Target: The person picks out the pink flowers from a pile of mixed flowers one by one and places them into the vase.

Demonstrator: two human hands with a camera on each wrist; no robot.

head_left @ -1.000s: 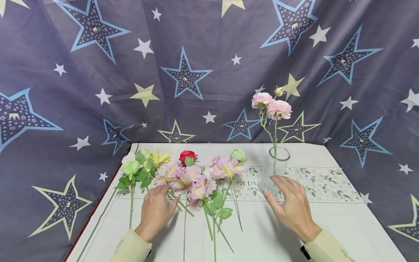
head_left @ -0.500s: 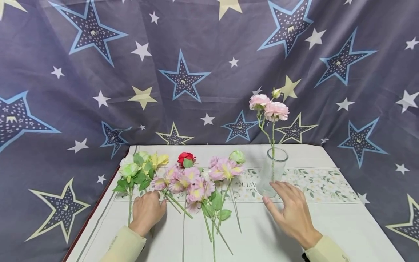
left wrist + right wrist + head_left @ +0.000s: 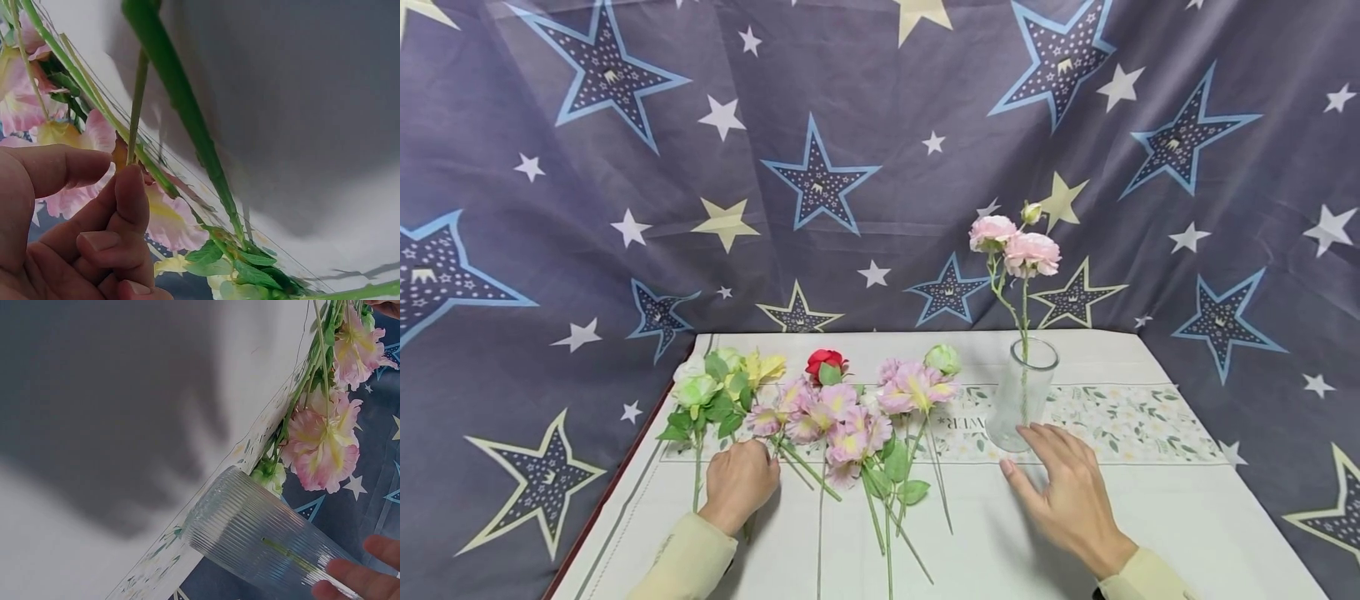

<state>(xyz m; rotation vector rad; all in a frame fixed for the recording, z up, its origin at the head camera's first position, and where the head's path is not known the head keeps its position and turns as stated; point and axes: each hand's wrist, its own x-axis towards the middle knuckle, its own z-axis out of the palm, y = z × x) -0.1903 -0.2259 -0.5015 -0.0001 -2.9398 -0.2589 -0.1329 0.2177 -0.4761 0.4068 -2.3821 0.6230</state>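
Note:
My left hand (image 3: 741, 483) is low over the table at the left, its fingers curled. In the left wrist view, thumb and index finger come together at a thin green flower stem (image 3: 136, 109); the stem's blossom is hidden. A thicker green stem (image 3: 187, 119) crosses in front of the camera. My right hand (image 3: 1067, 492) hovers with extended, relaxed fingers near the base of a clear ribbed glass vase (image 3: 1017, 408), holding nothing. Pale pink flowers (image 3: 1032, 252) with a small bud stand upright in the vase.
Several pink-lilac flowers (image 3: 850, 433) lie mid-table, stems toward the front. Behind them are a red rose (image 3: 824, 363) and a green bloom (image 3: 943, 358). White-green roses (image 3: 694, 388) and a yellow flower (image 3: 766, 367) lie left. A star-patterned curtain (image 3: 880, 167) hangs behind the table.
My left hand has shifted slightly left and down, its fingers curling in toward the stems. My right hand has dropped slightly lower beside the vase. The flowers look unmoved.

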